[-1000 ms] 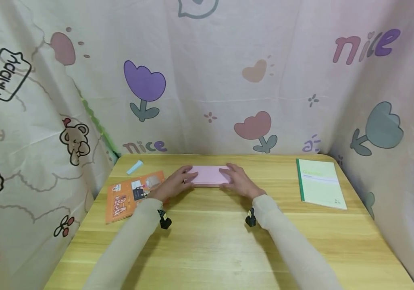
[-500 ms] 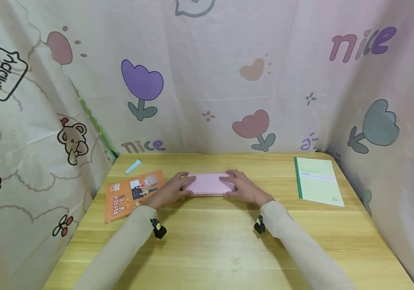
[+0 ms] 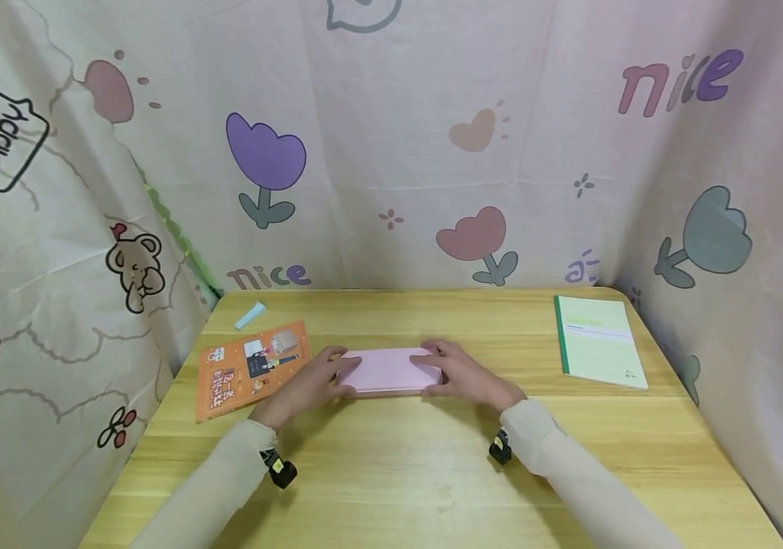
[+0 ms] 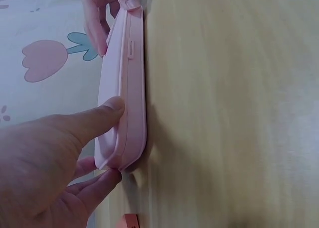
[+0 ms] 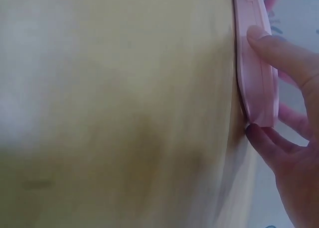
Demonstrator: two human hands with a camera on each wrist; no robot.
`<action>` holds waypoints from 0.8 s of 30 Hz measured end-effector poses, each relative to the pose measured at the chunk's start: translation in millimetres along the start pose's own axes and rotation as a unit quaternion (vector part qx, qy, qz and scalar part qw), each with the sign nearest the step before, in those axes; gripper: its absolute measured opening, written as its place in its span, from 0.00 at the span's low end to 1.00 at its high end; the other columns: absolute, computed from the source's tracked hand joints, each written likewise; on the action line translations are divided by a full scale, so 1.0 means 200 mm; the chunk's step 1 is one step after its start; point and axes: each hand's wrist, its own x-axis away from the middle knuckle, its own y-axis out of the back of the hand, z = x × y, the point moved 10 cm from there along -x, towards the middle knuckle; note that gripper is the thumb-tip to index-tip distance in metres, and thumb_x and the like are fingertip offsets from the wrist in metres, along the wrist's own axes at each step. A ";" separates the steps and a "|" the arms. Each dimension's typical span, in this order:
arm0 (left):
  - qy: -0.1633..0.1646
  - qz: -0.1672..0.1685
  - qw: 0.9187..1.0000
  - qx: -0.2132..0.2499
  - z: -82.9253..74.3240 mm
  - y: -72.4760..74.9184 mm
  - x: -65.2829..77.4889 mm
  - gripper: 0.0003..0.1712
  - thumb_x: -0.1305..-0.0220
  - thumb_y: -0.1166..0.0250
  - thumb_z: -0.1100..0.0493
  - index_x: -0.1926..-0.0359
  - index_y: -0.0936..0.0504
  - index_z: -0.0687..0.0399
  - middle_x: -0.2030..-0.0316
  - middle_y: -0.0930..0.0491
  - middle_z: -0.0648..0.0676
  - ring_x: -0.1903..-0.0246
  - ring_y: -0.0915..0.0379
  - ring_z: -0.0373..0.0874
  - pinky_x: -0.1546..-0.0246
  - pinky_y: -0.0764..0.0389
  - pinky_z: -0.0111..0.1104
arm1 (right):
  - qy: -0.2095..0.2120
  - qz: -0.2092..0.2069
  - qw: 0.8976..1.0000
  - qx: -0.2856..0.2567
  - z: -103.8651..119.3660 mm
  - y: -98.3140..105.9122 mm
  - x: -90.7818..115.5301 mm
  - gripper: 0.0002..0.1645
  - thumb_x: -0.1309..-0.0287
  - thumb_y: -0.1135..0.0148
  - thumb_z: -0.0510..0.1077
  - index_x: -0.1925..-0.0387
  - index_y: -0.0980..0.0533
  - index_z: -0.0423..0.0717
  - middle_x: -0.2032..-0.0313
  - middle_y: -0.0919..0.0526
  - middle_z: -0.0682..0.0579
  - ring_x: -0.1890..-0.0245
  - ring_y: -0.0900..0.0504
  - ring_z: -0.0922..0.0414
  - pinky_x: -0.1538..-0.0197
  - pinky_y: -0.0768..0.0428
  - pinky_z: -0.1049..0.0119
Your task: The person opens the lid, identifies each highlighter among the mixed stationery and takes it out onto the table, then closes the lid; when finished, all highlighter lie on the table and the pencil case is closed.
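A pink, flat, oblong pencil case [image 3: 388, 371] lies lengthwise across the middle of the table, its lid down. In the left wrist view the case [image 4: 133, 88] shows a small catch on its front side. My left hand [image 3: 310, 383] grips the left end, thumb on the front edge and fingers around the end and on top. The right end is held by my right hand [image 3: 470, 378]; in the right wrist view its thumb presses the front side of the case [image 5: 254, 78] while other fingers touch the end. Its contents are hidden.
An orange book [image 3: 247, 374] with a printed cover lies at the left, partly beside my left forearm. Behind it sits a small light-blue strip [image 3: 250, 315]. A pale green notebook [image 3: 600, 339] rests at the back right. Printed curtains [image 3: 364, 152] enclose the table [image 3: 405, 473].
Both hands have drawn the pencil case across the table toward me, away from the back edge. Book, blue strip and notebook have stayed in place, while the head view has shifted slightly.
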 end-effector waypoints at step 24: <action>-0.058 0.025 0.997 -0.046 -0.02 -0.04 0.00 0.49 0.33 0.22 0.42 0.16 0.33 0.41 0.17 0.39 0.61 0.19 0.40 0.63 0.23 0.31 0.61 | -0.021 0.027 0.999 0.041 0.06 -0.07 0.00 0.52 0.36 0.21 0.57 0.16 0.35 0.59 0.21 0.33 0.39 0.24 0.32 0.41 0.24 0.26 0.41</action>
